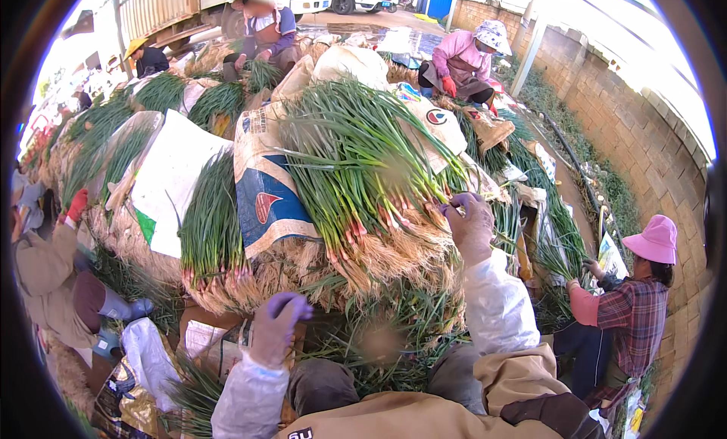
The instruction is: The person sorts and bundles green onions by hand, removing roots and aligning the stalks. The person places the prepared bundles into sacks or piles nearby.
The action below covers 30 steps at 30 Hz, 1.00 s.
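A broad heap of spring onions (346,166) lies before me, its green leaves pointing away and its pale roots (392,257) towards me. My right hand (470,220), in a purple-fingered glove, is at the heap's right end. Its bent thumb and fingers touch the pinkish stem ends there; whether they grip a stem is hard to see. My left hand (280,325), gloved alike, hovers in front of the roots with its fingers curled and apart, holding nothing. A blue-and-tan woven sack (267,194) lies between this heap and a smaller spring onion bunch (213,223).
A white sheet (176,177) covers onions on the left. Loose leaves (392,319) lie below the roots. A person in a pink hat (630,302) handles onions at right; another person (57,268) works at left. Others sit beyond the heap. A brick wall (642,138) runs along the right.
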Tool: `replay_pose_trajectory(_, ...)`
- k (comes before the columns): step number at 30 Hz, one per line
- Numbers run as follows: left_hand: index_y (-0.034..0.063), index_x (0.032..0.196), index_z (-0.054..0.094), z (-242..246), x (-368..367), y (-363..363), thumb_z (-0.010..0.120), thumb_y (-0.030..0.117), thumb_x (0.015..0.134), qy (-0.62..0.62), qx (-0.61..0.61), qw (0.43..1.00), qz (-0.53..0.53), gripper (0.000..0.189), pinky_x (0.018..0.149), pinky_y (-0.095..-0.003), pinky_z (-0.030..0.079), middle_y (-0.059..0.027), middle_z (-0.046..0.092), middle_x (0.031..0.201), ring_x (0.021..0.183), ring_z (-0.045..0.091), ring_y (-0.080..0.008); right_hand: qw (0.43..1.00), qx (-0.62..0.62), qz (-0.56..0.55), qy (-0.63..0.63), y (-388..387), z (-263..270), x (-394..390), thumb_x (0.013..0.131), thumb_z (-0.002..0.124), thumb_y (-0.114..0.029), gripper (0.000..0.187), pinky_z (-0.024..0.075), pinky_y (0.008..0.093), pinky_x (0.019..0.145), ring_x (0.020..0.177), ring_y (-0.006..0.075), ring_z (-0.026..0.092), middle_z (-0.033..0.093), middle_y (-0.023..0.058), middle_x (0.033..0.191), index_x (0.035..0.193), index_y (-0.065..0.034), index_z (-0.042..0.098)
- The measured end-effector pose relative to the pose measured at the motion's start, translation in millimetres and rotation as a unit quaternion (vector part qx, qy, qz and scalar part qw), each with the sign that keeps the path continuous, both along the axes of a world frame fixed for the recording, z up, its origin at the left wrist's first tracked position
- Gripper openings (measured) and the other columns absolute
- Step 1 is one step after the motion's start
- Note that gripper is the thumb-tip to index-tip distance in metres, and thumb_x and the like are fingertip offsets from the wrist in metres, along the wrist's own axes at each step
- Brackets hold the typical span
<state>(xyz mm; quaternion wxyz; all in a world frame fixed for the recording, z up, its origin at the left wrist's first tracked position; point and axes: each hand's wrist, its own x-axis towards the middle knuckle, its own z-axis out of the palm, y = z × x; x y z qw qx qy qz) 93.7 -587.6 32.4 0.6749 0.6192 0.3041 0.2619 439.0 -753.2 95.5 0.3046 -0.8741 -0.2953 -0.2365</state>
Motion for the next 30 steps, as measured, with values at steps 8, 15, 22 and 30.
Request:
replay_pose_trajectory(8, -0.0013, 0.117, 0.064, 31.3, 173.4, -71.0, 0.061, 0.019, 0.096, -0.078, -0.23, 0.955, -0.169, 0.029, 0.085, -0.0239, 0.048, -0.0062, 0.069, 0.101, 0.095, 0.062, -0.0115, 0.969, -0.08, 0.177, 0.152, -35.5, -20.5, -103.3, 0.088, 0.068, -0.021, 0.022, 0.0493, 0.0396, 0.075, 0.082, 0.0249, 0.063, 0.066, 0.0109, 0.089, 0.095, -0.0009, 0.064)
replay_pose_trajectory(15, -0.0041, 0.113, 0.065, 17.5, 136.6, -84.2, 0.064, 0.019, 0.094, 0.107, -0.051, 0.97, -0.211, 0.03, 0.084, -0.0236, 0.049, -0.0056, 0.068, 0.101, 0.091, 0.062, -0.0102, 0.538, 0.417, 0.327, 0.656, -3.5, -25.2, -84.8, 0.095, 0.06, -0.021, 0.038, 0.0537, 0.0315, 0.081, 0.078, 0.018, 0.062, 0.059, 0.0059, 0.089, 0.126, 0.0007, 0.054)
replay_pose_trajectory(22, -0.0031, 0.102, 0.063, 13.5, 108.8, -67.9, 0.07, 0.026, 0.091, -0.116, -0.287, 0.945, -0.101, 0.032, 0.081, -0.0337, 0.056, -0.0116, 0.066, 0.095, 0.085, 0.065, -0.0192, 0.619, 0.377, 0.234, 0.648, -49.3, -40.1, -75.3, 0.098, 0.049, -0.025, 0.029, 0.0475, 0.0275, 0.058, 0.046, 0.0083, 0.038, 0.042, -0.005, 0.059, 0.104, -0.0016, 0.064)
replay_pose_trajectory(30, 0.0058, 0.102, 0.061, 25.2, 118.9, -43.3, 0.057, 0.03, 0.099, -0.202, -0.346, 0.912, -0.086, 0.025, 0.097, -0.0416, 0.05, 0.0033, 0.049, 0.066, 0.06, 0.051, -0.0137, 0.991, 0.037, -0.008, 0.131, -31.6, -21.3, 99.3, 0.086, 0.068, -0.031, 0.038, 0.0456, 0.0386, 0.098, 0.109, 0.0295, 0.062, 0.066, 0.0134, 0.117, 0.117, -0.0075, 0.067)
